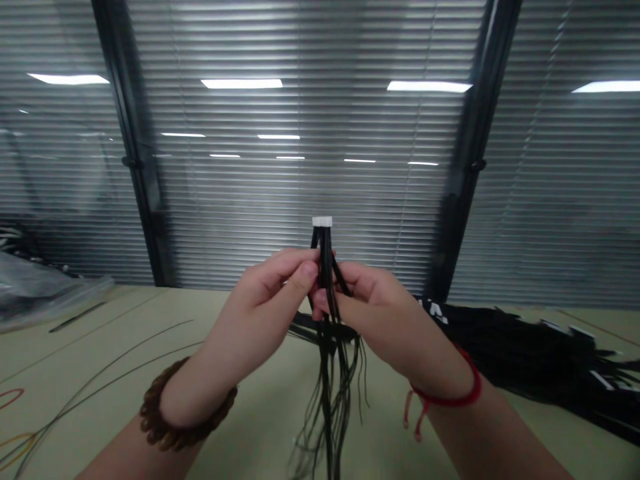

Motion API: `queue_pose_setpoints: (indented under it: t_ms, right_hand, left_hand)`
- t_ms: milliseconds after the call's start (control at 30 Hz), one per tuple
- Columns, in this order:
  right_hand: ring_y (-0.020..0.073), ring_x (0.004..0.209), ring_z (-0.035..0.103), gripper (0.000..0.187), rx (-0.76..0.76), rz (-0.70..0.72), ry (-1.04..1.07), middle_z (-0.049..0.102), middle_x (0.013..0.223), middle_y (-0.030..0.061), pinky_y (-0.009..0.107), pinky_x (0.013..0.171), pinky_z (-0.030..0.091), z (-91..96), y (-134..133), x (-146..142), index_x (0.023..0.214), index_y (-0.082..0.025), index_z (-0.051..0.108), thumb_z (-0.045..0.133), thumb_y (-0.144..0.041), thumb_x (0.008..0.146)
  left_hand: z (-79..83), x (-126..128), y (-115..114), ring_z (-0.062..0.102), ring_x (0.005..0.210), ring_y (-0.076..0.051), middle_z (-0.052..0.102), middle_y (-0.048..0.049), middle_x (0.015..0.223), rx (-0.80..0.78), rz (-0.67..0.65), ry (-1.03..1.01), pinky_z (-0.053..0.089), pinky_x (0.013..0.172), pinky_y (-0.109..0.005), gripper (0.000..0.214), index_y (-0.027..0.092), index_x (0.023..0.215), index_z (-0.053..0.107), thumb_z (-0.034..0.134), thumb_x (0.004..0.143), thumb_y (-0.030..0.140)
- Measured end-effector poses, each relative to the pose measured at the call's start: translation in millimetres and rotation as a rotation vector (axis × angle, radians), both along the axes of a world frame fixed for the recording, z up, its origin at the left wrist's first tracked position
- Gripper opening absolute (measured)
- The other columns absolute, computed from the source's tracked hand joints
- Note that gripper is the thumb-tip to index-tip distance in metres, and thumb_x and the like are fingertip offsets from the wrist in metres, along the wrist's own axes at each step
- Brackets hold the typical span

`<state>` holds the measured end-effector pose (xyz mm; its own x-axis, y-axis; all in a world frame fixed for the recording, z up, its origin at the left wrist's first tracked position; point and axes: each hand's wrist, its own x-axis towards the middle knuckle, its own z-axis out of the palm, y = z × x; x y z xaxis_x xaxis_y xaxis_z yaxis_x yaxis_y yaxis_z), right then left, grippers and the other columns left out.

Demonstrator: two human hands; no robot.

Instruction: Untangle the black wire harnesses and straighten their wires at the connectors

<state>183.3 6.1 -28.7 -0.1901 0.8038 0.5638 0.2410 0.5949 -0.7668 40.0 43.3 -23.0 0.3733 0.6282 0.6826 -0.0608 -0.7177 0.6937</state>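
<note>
A bundle of black wires (326, 267) is held up in front of me, topped by a white connector (322, 221). My left hand (277, 290) pinches the wires from the left, a little below the connector. From the right, my right hand (373, 307) closes on the same bundle, its thumb lying across the wires slightly lower. Loose black wire ends hang beneath both hands toward the table. Behind the hands, more black strands lie partly hidden. The fingertips at the back of the bundle are largely covered.
On the right of the pale table (250, 427) lies a heap of black wire bundles (525, 353) with white connectors. Thin loose wires (125, 353) spread over the left side. A clear plastic bag (45, 287) sits at the far left. Blinds behind glass (310, 180) stand beyond the table.
</note>
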Motion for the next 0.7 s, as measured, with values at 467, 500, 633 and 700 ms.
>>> queue_pose_setpoints:
  t_ms: [467,500,633,700]
  right_hand:
    - [0.0143,0.069,0.046,0.010,0.046,-0.324,-0.173,0.051,0.068,0.0006,0.030,0.070,0.038,-1.3,12.9,16.4,0.071,-0.016,0.055,0.057,-0.024,0.076]
    - [0.0152,0.073,0.048,0.009,0.039,-0.305,-0.180,0.052,0.070,0.0010,0.030,0.073,0.038,-1.1,13.5,16.6,0.072,-0.015,0.055,0.057,-0.024,0.076]
    - [0.0143,0.076,0.053,0.012,-0.072,-0.083,-0.178,0.056,0.076,0.0017,0.027,0.073,0.042,-1.6,12.9,11.5,0.078,-0.015,0.057,0.054,-0.026,0.079]
    - [0.0134,0.076,0.054,0.014,-0.127,0.018,-0.164,0.058,0.080,0.0025,0.026,0.071,0.043,-2.5,11.7,8.4,0.080,-0.014,0.057,0.052,-0.027,0.080]
  left_hand:
    - [-3.3,4.4,7.6,0.067,0.063,-0.008,0.070,0.0046,0.071,-0.088,-0.038,-0.140,0.053,0.062,-0.016,0.018,0.019,0.077,0.054,0.060,0.073,0.002]
    - [-2.7,5.5,7.5,0.068,0.063,-0.008,0.070,0.0051,0.069,-0.167,-0.119,-0.189,0.053,0.061,-0.016,0.022,0.019,0.076,0.048,0.058,0.073,0.000]
    - [-0.4,9.5,8.1,0.069,0.068,-0.012,0.073,0.0023,0.070,-0.269,-0.294,-0.292,0.053,0.059,-0.017,0.029,0.021,0.078,0.038,0.055,0.074,-0.003]
    - [0.1,10.1,8.7,0.070,0.068,-0.015,0.074,-0.0004,0.076,-0.296,-0.333,-0.284,0.054,0.056,-0.021,0.029,0.021,0.080,0.038,0.056,0.074,0.000]
